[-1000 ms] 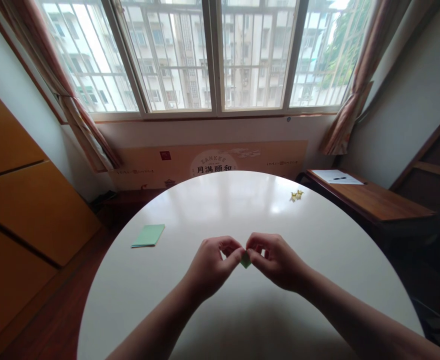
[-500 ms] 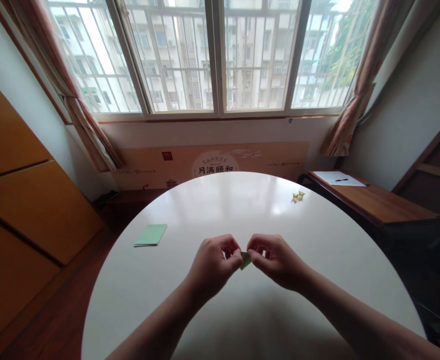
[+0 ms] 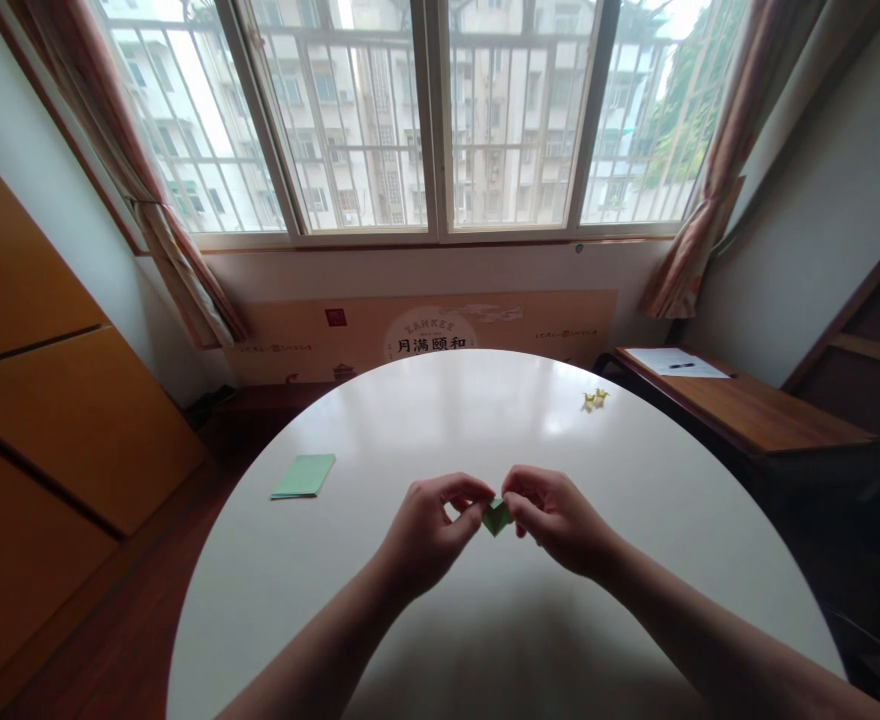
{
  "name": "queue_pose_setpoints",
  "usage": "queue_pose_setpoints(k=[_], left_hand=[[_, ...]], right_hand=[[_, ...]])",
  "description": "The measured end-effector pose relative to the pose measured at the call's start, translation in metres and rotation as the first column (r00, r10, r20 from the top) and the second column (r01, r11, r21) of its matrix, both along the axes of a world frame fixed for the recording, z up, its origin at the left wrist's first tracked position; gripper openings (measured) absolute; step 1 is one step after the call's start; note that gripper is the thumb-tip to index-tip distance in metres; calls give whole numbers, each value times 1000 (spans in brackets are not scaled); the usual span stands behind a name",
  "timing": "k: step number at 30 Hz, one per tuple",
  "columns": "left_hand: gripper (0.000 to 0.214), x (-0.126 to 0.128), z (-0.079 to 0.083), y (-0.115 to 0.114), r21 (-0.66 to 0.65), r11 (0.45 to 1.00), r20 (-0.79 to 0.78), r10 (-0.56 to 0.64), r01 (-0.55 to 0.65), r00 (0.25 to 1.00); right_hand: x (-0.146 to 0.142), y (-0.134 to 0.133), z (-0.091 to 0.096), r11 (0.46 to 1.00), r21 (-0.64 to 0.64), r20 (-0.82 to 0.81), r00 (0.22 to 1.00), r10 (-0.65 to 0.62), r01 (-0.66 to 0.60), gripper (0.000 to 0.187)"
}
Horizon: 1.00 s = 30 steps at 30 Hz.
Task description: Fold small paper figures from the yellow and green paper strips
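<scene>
Above the middle of the round white table [image 3: 425, 430], both my hands pinch a small folded green paper piece [image 3: 496, 517]. My left hand [image 3: 431, 531] grips its left side between thumb and forefinger. My right hand [image 3: 556, 518] holds its right side the same way, fingers curled. Most of the paper is hidden between my fingertips. A stack of green paper sheets [image 3: 304, 476] lies flat on the table to the left, well away from my hands.
A small yellow folded paper figure [image 3: 594, 399] stands at the far right of the table. A wooden side desk [image 3: 755, 410] with a white sheet and a pen [image 3: 676, 364] is at the right. Orange cabinets line the left wall; a large window is ahead.
My hands have drawn slightly apart and the green paper shows a little more between them, now turned point-down. The view has tilted a bit upward.
</scene>
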<state>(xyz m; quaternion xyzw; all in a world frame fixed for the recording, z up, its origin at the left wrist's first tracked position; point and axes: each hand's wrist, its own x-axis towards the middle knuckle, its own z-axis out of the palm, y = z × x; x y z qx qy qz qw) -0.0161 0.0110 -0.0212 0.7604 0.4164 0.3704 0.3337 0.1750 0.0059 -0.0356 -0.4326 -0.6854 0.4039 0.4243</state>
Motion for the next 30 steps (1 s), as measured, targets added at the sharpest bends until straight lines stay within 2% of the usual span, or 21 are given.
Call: queue_pose_setpoints(k=[7,12,18,24,30], left_hand=[[20,-2,0,2,-75,996,12,39,-38,999],[23,2,-3,2,-201,976,105,103,-80,989],[21,13,7,6,-313,935,131,216,-167,968],[12,21,20,10,-397,909,179,210,-125,961],[23,21,7,11,-333,941,327,180,-65,928]], right_hand=[[-2,-1,1,1000,8,13,1000,-17,17,14],[-4,2,-4,1000,5,-4,1000,14,-14,15],[-6,3,-8,996,-67,-215,976,43,-58,29],[-9,0,-2,991,-118,-383,924,11,-61,42],[-9,-2,-2,989,-136,-407,913,-4,-57,43]])
